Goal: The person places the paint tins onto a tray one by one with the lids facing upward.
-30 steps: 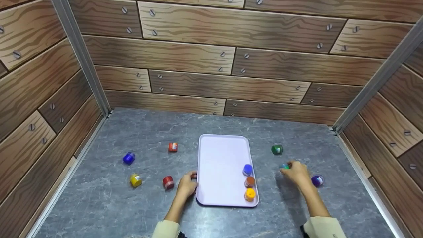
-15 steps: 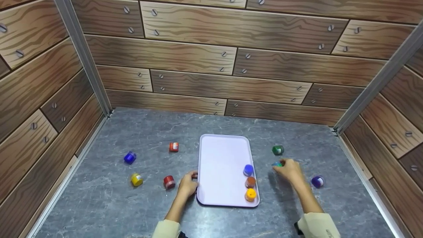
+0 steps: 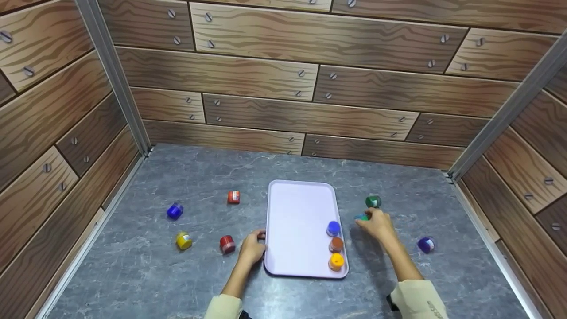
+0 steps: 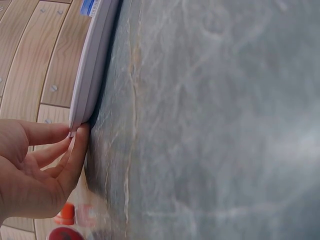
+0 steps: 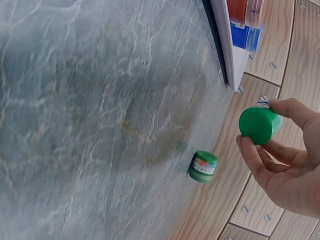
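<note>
My right hand [image 3: 375, 223] pinches a small green-capped jar [image 5: 259, 125] above the table, just right of the white tray [image 3: 297, 208]; its tip shows as the teal-green jar [image 3: 362, 217]. On the tray's right side stand a blue jar [image 3: 333, 228], a brown jar [image 3: 336, 244] and an orange jar [image 3: 336, 261]. My left hand [image 3: 252, 247] holds the tray's left edge [image 4: 87, 95], fingertips on its rim. A dark green jar [image 3: 373, 201] lies just beyond my right hand, also the dark green jar [image 5: 203, 166].
Loose on the grey stone table [image 3: 199, 274]: a purple jar [image 3: 425, 244] at right, and a red jar [image 3: 227, 244], yellow jar [image 3: 183, 240], blue jar [image 3: 174, 211] and orange-red jar [image 3: 233, 197] at left. Wood-patterned walls enclose three sides.
My right hand has lifted the green-capped jar and carried it leftward toward the tray. My left hand has stayed on the tray's edge.
</note>
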Motion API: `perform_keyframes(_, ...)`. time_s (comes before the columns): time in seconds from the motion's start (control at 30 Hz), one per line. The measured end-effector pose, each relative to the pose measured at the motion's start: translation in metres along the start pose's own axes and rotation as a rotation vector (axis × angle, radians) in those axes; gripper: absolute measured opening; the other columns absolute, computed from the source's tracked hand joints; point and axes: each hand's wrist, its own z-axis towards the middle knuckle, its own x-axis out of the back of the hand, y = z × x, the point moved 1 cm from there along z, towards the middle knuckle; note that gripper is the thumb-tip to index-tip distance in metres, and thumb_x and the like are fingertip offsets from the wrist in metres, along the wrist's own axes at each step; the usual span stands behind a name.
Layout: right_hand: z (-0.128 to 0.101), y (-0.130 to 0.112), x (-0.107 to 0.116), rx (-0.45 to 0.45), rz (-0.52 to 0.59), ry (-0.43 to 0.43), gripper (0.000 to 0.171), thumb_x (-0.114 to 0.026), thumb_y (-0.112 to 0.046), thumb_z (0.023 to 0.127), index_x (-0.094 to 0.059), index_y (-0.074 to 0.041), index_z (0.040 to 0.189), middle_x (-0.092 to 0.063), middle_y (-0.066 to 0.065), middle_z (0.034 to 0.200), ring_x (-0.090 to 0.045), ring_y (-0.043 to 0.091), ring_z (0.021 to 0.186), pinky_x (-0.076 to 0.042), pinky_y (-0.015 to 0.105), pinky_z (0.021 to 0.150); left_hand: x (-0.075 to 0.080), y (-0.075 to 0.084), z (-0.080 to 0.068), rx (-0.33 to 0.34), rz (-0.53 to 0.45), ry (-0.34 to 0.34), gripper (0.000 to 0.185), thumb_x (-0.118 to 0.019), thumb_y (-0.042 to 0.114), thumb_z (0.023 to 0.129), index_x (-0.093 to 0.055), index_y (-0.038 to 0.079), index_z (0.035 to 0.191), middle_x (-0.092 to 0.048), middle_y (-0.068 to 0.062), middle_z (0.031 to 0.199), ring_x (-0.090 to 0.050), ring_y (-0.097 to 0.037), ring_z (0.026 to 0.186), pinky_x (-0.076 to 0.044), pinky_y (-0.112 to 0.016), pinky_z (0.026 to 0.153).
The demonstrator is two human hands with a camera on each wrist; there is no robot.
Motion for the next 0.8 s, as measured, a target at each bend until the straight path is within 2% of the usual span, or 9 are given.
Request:
perform_keyframes(0.2, 0.003, -0.005, -0.006, 0.018, 0.002, 0.005, 0.043, -0.070, -0.018, 0.076, -0.060, 0.012, 0.105, -0.060, 0.027, 0.101, -0.057, 0.039, 0.091, -0.045, 0.048, 0.079, -0.001, 0.000, 0.000, 0.010, -0.020, 0.002, 0.045, -0.053, -0.010, 0.067, -0.060, -0.004, 0.111, -0.062, -0.009, 0.095, -0.057, -0.023, 0.081, -0.047, -0.026, 0.054)
perform_keyframes(0.3, 0.006, -0.007, -0.009, 0.014, 0.011, 0.006, 0.041, -0.070, -0.017, 0.076, -0.060, 0.012, 0.104, -0.061, 0.026, 0.101, -0.057, 0.039, 0.092, -0.045, 0.048, 0.080, -0.001, -0.001, 0.000, 0.014, -0.030, 0.001, 0.045, -0.053, -0.010, 0.067, -0.060, -0.004, 0.111, -0.062, -0.008, 0.095, -0.056, -0.022, 0.078, -0.047, -0.026, 0.052)
perform_keyframes(0.4, 0.009, -0.009, -0.012, 0.023, 0.026, 0.017, 0.041, -0.070, -0.015, 0.076, -0.060, 0.013, 0.103, -0.061, 0.026, 0.101, -0.057, 0.039, 0.092, -0.044, 0.047, 0.082, -0.001, -0.001, 0.001, 0.016, -0.032, 0.003, 0.046, -0.053, -0.010, 0.067, -0.060, -0.004, 0.112, -0.062, -0.008, 0.095, -0.056, -0.022, 0.079, -0.047, -0.026, 0.054)
perform_keyframes(0.57, 0.014, -0.012, -0.017, 0.033, 0.068, 0.034, 0.041, -0.071, -0.015, 0.076, -0.060, 0.013, 0.104, -0.061, 0.026, 0.100, -0.057, 0.038, 0.092, -0.045, 0.046, 0.081, -0.002, -0.001, 0.001, 0.001, -0.022, 0.007, 0.046, -0.053, -0.010, 0.066, -0.060, -0.004, 0.112, -0.062, -0.009, 0.096, -0.056, -0.025, 0.084, -0.047, -0.030, 0.064)
perform_keyframes(0.8, 0.022, -0.014, -0.026, 0.028, 0.124, 0.015, 0.043, -0.070, -0.017, 0.077, -0.060, 0.012, 0.106, -0.062, 0.024, 0.099, -0.058, 0.035, 0.091, -0.046, 0.044, 0.079, -0.002, -0.002, 0.001, -0.013, -0.003, 0.012, 0.046, -0.053, -0.009, 0.066, -0.060, -0.004, 0.112, -0.062, -0.009, 0.096, -0.056, -0.025, 0.086, -0.046, -0.034, 0.069)
